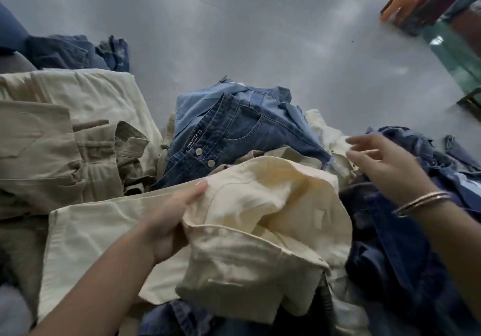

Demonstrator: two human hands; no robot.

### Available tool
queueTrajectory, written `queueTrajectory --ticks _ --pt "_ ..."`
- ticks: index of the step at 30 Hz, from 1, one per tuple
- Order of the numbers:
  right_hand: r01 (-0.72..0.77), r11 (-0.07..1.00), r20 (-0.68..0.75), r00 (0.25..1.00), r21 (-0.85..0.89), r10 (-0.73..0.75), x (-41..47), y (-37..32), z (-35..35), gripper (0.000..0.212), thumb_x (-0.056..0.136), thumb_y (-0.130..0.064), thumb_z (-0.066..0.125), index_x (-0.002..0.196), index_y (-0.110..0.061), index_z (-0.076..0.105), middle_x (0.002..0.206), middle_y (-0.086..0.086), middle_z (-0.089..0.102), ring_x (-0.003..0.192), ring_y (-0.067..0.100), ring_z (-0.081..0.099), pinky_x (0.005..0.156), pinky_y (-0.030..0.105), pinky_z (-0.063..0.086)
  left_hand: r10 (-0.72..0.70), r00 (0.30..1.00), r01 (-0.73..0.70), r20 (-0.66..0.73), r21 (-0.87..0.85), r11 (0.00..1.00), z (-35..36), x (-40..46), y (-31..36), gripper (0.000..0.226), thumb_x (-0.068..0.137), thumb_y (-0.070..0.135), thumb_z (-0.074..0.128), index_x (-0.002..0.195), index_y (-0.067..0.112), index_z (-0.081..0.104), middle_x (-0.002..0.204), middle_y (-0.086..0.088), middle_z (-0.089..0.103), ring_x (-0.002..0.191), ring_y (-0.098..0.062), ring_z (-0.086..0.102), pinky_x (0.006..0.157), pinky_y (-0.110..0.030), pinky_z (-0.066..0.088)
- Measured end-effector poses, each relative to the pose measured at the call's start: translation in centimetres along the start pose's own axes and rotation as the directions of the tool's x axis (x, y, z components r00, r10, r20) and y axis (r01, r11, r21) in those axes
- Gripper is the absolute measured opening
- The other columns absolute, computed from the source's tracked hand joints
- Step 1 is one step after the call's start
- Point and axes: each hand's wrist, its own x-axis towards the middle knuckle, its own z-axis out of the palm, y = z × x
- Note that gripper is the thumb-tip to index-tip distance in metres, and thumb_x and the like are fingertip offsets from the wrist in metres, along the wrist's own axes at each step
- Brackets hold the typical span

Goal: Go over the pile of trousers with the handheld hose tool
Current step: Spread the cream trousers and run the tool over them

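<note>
Nearest the camera, the person's left hand (171, 221) grips a pair of cream trousers (247, 231) by a fold of cloth near the waistband, thumb on top and fingers curled underneath. Those trousers lie across the front of a jumbled pile on a grey table (260, 36), and a yellowish stain shows on the cloth just beyond the hand. Behind them sits a pair of dark blue jeans (234, 132), waistband up, with two metal buttons and a printed label showing. To the left, khaki trousers (65, 148) lie folded near the table's left edge, with more denim (78, 51) heaped behind them. The right hand (385, 163), with thin bangles (421, 202) on its wrist, hovers over the right side of the pile, its fingers loosely spread and holding nothing, just above a crumpled white garment (328, 132) and a heap of navy denim (403, 231). No hose tool appears in this view. At the far right corner stand blurred red and orange objects (416, 2), too unclear to name.
</note>
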Motion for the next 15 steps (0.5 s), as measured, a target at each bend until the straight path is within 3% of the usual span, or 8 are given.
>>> queueTrajectory --ticks 2,4,7,9,11,12,13,15 --pt "0.241 0.971 -0.003 0.971 -0.016 -0.241 -3.5 -1.5 2.7 0.008 0.09 -0.024 0.061 0.098 -0.026 0.062 0.092 -0.009 0.064 0.086 0.006 0.062 0.077 0.021 0.05 -0.025 0.998 0.026 -0.064 0.008 1.0 -1.0 1.1 -1.0 0.037 0.087 0.034 0.058 0.106 0.004 0.071 0.101 -0.017 0.073 0.08 -0.028 0.073 0.063 -0.036 0.061" --pt "0.406 0.911 0.229 0.895 -0.068 -0.382 -6.5 -1.6 6.2 0.022 0.089 -0.04 0.052 0.099 -0.026 0.066 0.094 -0.012 0.065 0.089 0.003 0.061 0.08 0.016 0.047 -0.022 0.993 0.033 -0.114 0.095 0.995 -2.3 1.9 -1.5 0.03 0.09 0.029 0.058 0.11 0.01 0.068 0.097 -0.014 0.074 0.075 -0.026 0.073 0.057 -0.032 0.059" --pt "0.393 0.854 0.515 0.838 -0.343 -0.179 -8.5 1.0 10.8 0.034 0.096 -0.043 0.043 0.124 -0.029 0.055 0.122 -0.006 0.057 0.113 0.013 0.054 0.099 0.032 0.04 0.04 0.984 -0.016 -0.173 0.136 0.991 -4.4 2.7 -1.7 0.024 0.093 0.02 0.054 0.113 0.016 0.067 0.099 -0.011 0.074 0.077 -0.024 0.072 0.059 -0.031 0.056" --pt "0.362 0.806 0.517 0.852 -0.469 -0.082 -9.0 3.2 11.9 0.049 0.094 -0.042 0.045 0.142 -0.035 0.036 0.147 -0.004 0.038 0.131 0.016 0.04 0.111 0.032 0.028 0.131 0.956 -0.075 -0.264 0.212 0.974 -5.3 3.2 -2.0 0.024 0.096 0.017 0.052 0.117 0.018 0.064 0.108 -0.01 0.071 0.091 -0.026 0.069 0.073 -0.039 0.056" --pt "0.307 0.849 0.424 0.899 -0.43 -0.111 -8.7 4.0 11.6 0.075 0.09 -0.038 0.054 0.149 -0.043 0.008 0.156 0.0 0.024 0.134 0.02 0.04 0.109 0.031 0.03 0.299 0.867 -0.114 -0.398 0.426 0.898 -5.5 3.7 -2.8 0.028 0.095 0.019 0.057 0.123 0.021 0.058 0.122 -0.009 0.063 0.101 -0.025 0.062 0.087 -0.046 0.052" --pt "0.287 0.87 0.384 0.915 -0.401 -0.125 -8.3 4.1 11.4 0.087 0.087 -0.035 0.058 0.144 -0.046 -0.007 0.157 0.003 0.023 0.129 0.024 0.047 0.105 0.033 0.036 0.457 0.78 -0.121 -0.428 0.612 0.781 -5.4 3.8 -3.5 0.038 0.091 0.021 0.063 0.128 0.02 0.053 0.128 -0.009 0.056 0.108 -0.024 0.057 0.093 -0.045 0.048" --pt "0.298 0.874 0.362 0.919 -0.384 -0.154 -7.8 4.2 11.2 0.098 0.085 -0.031 0.06 0.138 -0.048 -0.02 0.156 0.006 0.024 0.124 0.027 0.052 0.101 0.035 0.042 0.655 0.666 -0.142 -0.357 0.801 0.581 -4.9 3.8 -4.2 0.05 0.086 0.023 0.069 0.132 0.017 0.05 0.132 -0.011 0.05 0.116 -0.026 0.05 0.099 -0.045 0.042" --pt "0.331 0.878 0.34 0.916 -0.345 -0.212 -6.6 3.7 11.2 0.108 0.084 -0.029 0.059 0.132 -0.045 -0.036 0.152 0.008 0.03 0.126 0.025 0.047 0.099 0.033 0.044 0.89 0.454 -0.192 0.041 0.98 0.053 -2.9 3.7 -5.8 0.066 0.077 0.041 0.073 0.132 0.013 0.05 0.137 -0.017 0.041 0.123 -0.03 0.04 0.101 -0.045 0.035"
